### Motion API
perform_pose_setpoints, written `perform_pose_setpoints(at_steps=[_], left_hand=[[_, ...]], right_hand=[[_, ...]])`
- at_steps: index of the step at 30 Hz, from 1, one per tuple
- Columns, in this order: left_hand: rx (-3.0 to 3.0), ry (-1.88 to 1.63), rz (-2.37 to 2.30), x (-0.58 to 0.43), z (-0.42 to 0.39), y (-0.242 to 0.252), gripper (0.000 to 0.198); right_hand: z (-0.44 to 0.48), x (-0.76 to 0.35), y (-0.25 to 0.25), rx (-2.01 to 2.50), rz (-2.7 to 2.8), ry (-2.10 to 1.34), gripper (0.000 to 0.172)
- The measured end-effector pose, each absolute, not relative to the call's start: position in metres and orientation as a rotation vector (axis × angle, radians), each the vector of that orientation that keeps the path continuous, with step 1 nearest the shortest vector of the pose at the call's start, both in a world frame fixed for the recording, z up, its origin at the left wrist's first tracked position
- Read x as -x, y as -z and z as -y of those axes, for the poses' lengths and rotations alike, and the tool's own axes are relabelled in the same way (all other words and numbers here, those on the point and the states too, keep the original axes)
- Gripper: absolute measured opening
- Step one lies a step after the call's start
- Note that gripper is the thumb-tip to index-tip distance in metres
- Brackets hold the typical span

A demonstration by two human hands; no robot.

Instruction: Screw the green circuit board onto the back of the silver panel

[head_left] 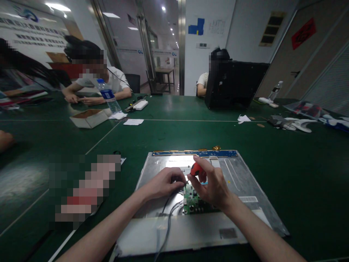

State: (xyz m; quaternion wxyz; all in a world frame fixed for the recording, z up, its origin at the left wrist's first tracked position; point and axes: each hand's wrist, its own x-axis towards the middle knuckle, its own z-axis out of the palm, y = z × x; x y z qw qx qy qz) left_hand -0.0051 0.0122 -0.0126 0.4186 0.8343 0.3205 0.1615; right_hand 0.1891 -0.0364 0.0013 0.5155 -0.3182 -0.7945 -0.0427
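Note:
A flat metal display panel point(152, 174) lies back side up on the table in front of me. On its middle sits a green circuit board point(191, 203), with grey and black cables point(169, 225) running from its left side toward me. My right hand point(215, 185) grips a red-handled screwdriver point(196, 170), its tip pointing down-left at the board's upper left corner. My left hand point(166, 183) is at that same corner, fingers pinched close to the tip; whatever they hold is too small to make out. A blue circuit strip point(195, 154) runs along the panel's far edge.
Left of the panel lies a blurred-out flat item point(89, 189). Farther back are an open white box point(89, 118), a water bottle point(109, 96), paper scraps point(243, 119) and a black monitor point(236, 85). Two people sit across the green table point(174, 133); others are at the left.

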Motion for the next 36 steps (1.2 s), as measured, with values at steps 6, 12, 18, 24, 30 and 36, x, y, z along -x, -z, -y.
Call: perform_pose_setpoints(at_steps=[6,12,18,24,30,36], left_hand=[[-2.108,-0.405,-0.822,0.0034,-0.0102,0.0077,0.010],[-2.076,-0.388,-0.810,0.0039,-0.0106,0.0101,0.010],[-2.082,-0.375,-0.797,0.0053,-0.0124,0.0134,0.010],[-2.105,-0.404,-0.813,0.0045,-0.0111,0.0112,0.009],[-2.088,-0.396,-0.807,0.0043,-0.0111,0.0121,0.009],[-2.084,-0.372,-0.811,0.0048,-0.0119,0.0135,0.010]], right_hand=[[0.0357,-0.1904,-0.0006,0.789,1.897,0.127,0.051],[0.0379,-0.1888,-0.0010,0.813,1.910,0.055,0.063],[0.0372,-0.1886,-0.0003,0.811,1.896,0.054,0.057],[0.0346,-0.1908,-0.0008,0.727,1.911,0.057,0.050],[0.0362,-0.1903,-0.0011,0.762,1.914,0.024,0.055],[0.0365,-0.1895,0.0006,0.785,1.902,0.033,0.054]])
